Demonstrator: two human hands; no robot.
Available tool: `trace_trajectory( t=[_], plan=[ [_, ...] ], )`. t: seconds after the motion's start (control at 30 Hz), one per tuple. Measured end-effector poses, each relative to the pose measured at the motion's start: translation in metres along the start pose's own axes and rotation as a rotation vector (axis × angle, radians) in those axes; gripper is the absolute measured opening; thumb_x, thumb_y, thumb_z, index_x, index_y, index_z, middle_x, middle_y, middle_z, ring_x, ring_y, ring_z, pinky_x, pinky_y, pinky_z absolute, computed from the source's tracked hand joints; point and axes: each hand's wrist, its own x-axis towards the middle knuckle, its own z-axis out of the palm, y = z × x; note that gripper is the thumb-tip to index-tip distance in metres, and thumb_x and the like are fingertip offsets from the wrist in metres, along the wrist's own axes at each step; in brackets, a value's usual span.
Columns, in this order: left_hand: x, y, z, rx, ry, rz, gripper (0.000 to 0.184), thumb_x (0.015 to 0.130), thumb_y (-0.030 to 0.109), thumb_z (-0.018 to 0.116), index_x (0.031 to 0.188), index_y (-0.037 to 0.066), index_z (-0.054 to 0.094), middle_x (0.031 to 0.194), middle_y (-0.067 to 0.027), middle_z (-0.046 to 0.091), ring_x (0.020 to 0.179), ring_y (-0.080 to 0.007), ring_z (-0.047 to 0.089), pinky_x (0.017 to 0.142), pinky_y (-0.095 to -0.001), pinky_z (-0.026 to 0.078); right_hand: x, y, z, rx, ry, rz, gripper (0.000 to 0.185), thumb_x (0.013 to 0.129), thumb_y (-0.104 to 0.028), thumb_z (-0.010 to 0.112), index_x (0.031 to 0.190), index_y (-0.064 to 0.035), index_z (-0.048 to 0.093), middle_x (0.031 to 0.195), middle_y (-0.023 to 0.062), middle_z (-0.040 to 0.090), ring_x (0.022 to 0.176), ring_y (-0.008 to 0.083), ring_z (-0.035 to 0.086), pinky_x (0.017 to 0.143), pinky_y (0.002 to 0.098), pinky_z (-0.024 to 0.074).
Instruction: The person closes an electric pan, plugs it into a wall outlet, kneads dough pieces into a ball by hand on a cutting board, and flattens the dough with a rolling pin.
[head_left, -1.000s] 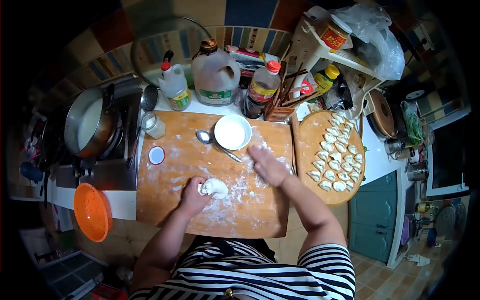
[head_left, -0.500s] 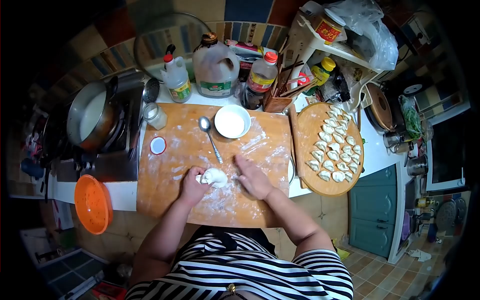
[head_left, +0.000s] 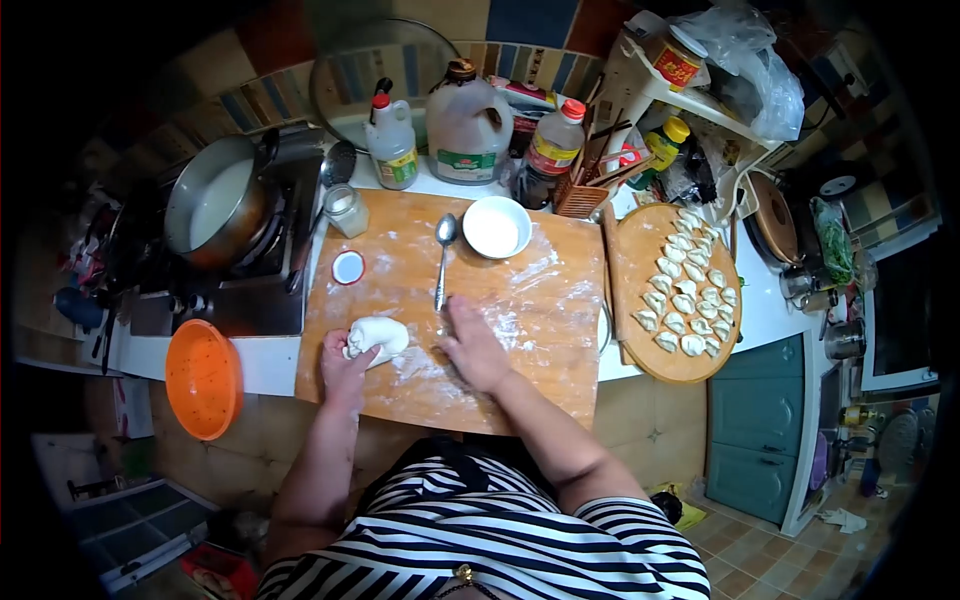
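Observation:
My left hand (head_left: pixel 343 372) grips a lump of white dough (head_left: pixel 382 338) near the left front of the floured wooden board (head_left: pixel 400 225). Fingers spread, my right hand (head_left: pixel 476 352) is over the middle of the board and holds nothing. Just beyond its fingertips lies a metal spoon (head_left: pixel 441 272), bowl end away from me. Behind that stands a small white bowl (head_left: pixel 492 256) with white powder in it. A jar lid (head_left: pixel 348 267) rests on the board's left side, near an open glass jar (head_left: pixel 346 212).
On the right, a round board (head_left: pixel 632 240) carries several shaped dumplings (head_left: pixel 684 290). An orange basin (head_left: pixel 203 380) sits at the counter's left edge. A pot (head_left: pixel 222 205) is on the stove. Bottles (head_left: pixel 468 135) and a chopstick holder (head_left: pixel 580 197) line the back.
My left hand has carried the dough leftward on the board. My right hand has shifted slightly left, toward the spoon's handle. The whole view has swung a little, moving the scene rightward.

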Motion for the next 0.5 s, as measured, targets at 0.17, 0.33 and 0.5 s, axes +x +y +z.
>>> trace_trajectory(
  t=[0.17, 0.33, 0.5],
  plan=[
    [-0.004, 0.002, -0.01, -0.067, 0.028, -0.081, 0.046, 0.073, -0.011, 0.076, 0.108, 0.005, 0.051, 0.104, -0.0072, 0.061, 0.097, -0.016, 0.062, 0.088, -0.0314, 0.053, -0.073, 0.022, -0.055, -0.216, 0.08, 0.291, 0.073, 0.094, -0.034, 0.057, 0.149, 0.0049, 0.029, 0.155, 0.0267, 0.028, 0.147, 0.0396, 0.022, 0.122, 0.0465, 0.0162],
    [-0.015, -0.015, -0.01, -0.067, 0.056, -0.115, 0.043, 0.073, -0.01, 0.075, 0.106, 0.005, 0.051, 0.102, -0.0072, 0.062, 0.095, -0.0163, 0.063, 0.085, -0.0307, 0.054, -0.078, -0.013, -0.014, -0.405, -0.172, 0.105, 0.074, 0.098, -0.041, 0.048, 0.151, 0.005, 0.024, 0.159, 0.0235, 0.022, 0.15, 0.0355, 0.016, 0.123, 0.0462, 0.0115],
    [-0.012, -0.013, -0.001, 0.015, 0.028, -0.125, 0.043, 0.072, -0.009, 0.076, 0.105, 0.004, 0.052, 0.099, -0.0072, 0.062, 0.091, -0.0161, 0.063, 0.082, -0.0298, 0.054, 0.0, 0.005, -0.002, -0.338, -0.01, 0.108, 0.075, 0.101, -0.047, 0.039, 0.152, 0.0039, 0.021, 0.16, 0.0234, 0.019, 0.151, 0.0354, 0.012, 0.123, 0.0461, 0.008]
  ],
)
